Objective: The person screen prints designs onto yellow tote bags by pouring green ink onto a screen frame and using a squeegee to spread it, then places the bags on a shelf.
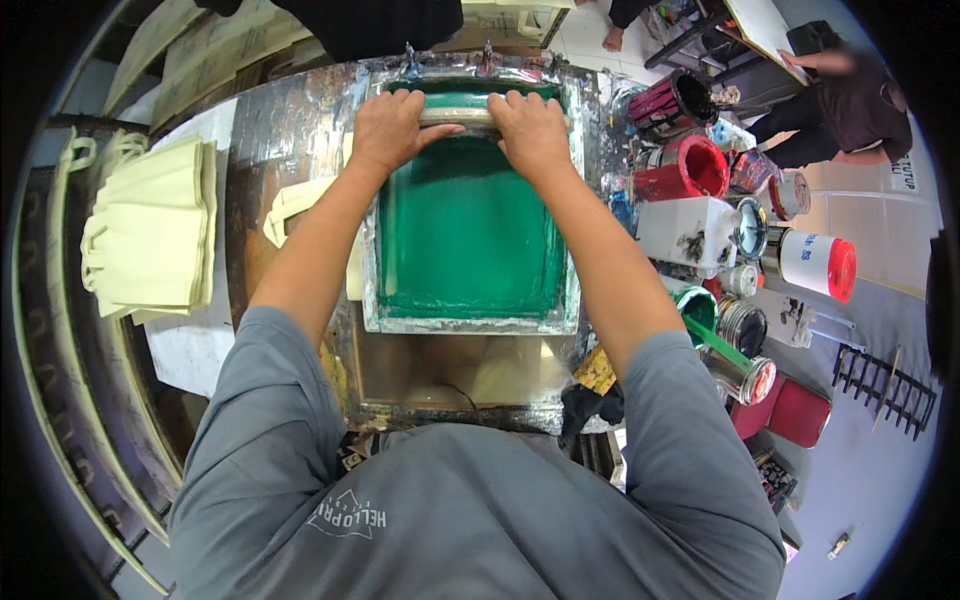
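Both my arms stretch forward over a screen printing frame (470,325), its mesh covered in green ink (465,230). A squeegee (455,116) lies crosswise near the frame's far end. My left hand (390,128) is closed round the squeegee's left end, its thumb along the near side. Round the right end, my right hand (530,130) is closed too. Beneath the frame, a pale yellow cloth bag (298,205) sticks out on the left, its handle showing. Most of that bag is hidden by the frame and my left forearm.
A stack of pale yellow bags (150,225) lies to the left. On the right stand several ink cans, with a red bucket (690,170) and a green-smeared spatula (715,342) across an open can. Hinge clamps (487,58) hold the frame's far edge. Another person (840,110) stands far right.
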The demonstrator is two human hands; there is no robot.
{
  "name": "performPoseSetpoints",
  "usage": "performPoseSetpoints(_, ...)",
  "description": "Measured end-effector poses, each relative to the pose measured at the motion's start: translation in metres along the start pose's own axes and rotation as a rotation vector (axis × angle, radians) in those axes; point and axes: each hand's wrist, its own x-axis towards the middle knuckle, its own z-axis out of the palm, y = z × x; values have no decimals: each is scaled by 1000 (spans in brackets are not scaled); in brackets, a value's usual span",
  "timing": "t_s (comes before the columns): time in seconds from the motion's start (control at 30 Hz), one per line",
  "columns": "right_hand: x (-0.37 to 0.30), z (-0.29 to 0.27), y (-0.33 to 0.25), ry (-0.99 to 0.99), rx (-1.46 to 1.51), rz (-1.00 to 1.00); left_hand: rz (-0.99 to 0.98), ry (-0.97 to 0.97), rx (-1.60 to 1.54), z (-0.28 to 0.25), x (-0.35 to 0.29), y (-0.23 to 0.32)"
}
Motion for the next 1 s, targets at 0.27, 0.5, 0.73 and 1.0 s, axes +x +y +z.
performPoseSetpoints(0.27,-104,-27,-52,21,85,7,11,-23,-81,-50,-93,54)
performPoseSetpoints(0.5,-213,-68,-112,-60,84,17,-2,-74,-149,-117,-198,116)
performPoseSetpoints(0.73,-232,-75,-126,-112,123,79,-136,81,-288,-142,-233,107)
performPoseSetpoints(1.0,-242,-106,-143,-174,246,139,-430,-137,-250,-134,-312,73)
